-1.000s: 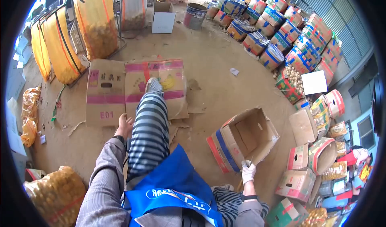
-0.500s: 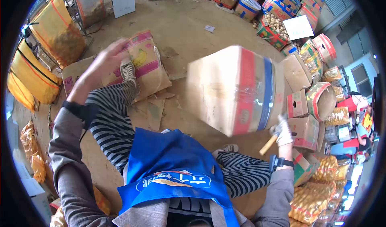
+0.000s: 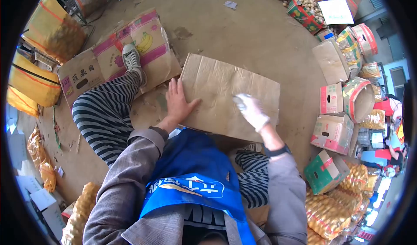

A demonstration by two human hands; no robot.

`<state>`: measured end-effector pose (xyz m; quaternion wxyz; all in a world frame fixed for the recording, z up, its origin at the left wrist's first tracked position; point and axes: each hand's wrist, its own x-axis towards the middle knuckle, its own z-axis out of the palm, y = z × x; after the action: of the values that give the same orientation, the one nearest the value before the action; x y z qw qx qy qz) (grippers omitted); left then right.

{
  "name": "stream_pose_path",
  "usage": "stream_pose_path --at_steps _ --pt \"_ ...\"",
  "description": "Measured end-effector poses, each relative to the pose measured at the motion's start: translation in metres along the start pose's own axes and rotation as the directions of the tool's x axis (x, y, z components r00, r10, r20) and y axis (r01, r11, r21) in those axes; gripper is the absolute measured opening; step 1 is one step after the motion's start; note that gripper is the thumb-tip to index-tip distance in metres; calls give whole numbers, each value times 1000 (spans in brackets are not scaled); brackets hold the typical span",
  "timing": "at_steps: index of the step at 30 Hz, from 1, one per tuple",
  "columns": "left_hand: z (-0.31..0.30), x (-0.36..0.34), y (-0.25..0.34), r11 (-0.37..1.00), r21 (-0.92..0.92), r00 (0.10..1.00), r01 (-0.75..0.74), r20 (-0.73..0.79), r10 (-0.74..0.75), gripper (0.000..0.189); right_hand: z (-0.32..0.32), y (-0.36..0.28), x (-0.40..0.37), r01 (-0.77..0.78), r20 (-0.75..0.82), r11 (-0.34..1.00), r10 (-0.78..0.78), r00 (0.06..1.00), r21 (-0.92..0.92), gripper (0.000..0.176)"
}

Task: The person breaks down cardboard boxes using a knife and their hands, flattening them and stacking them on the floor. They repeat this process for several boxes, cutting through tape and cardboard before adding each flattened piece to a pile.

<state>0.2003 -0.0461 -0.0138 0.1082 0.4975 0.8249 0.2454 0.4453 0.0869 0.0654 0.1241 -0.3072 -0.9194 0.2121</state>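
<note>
A plain brown cardboard box [image 3: 226, 93] sits on the floor between the legs, its creased flat face up. My left hand [image 3: 179, 104], bare, lies on the box's left edge with its fingers spread. Over the right part of the same face is my right hand [image 3: 253, 111], in a white glove, its fingers closed and blurred. A small dark bit shows at its fingertips, but what it holds cannot be made out. The left shoe [image 3: 131, 59] rests on a flattened banana carton [image 3: 150, 38].
Yellow mesh sacks [image 3: 58, 32] stand at the left. Open cartons [image 3: 332, 132] and a green box [image 3: 323, 171] line the right side, beside filled net bags [image 3: 328, 214]. People in red [image 3: 386, 156] are at the far right. A paper scrap [image 3: 230, 4] lies on the floor.
The box, tilted with its red and blue bands showing before, now lies plain face up. My left hand came down onto it. My right hand moved in over it; the wooden handle it held no longer shows.
</note>
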Motion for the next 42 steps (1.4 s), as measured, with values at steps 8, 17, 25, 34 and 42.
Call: stream_pose_path --at_steps 8,17,25,34,42 --pt "3 -2 -12 979 -177 994 105 34 -101 90 69 -14 70 43 399 954 84 913 -298 24" --pt "1 -7 -11 980 -156 992 124 46 -118 89 52 -30 68 56 420 918 125 899 -393 18" --pt "5 1 -11 961 -247 992 123 59 -112 89 -81 75 -54 -224 306 678 569 763 -700 24" --pt "26 5 60 835 98 838 -542 138 528 72 -45 70 7 -345 273 905 408 871 -250 20" --pt "24 29 139 898 -17 805 -440 434 403 60 -7 104 48 -268 471 865 463 751 -424 28"
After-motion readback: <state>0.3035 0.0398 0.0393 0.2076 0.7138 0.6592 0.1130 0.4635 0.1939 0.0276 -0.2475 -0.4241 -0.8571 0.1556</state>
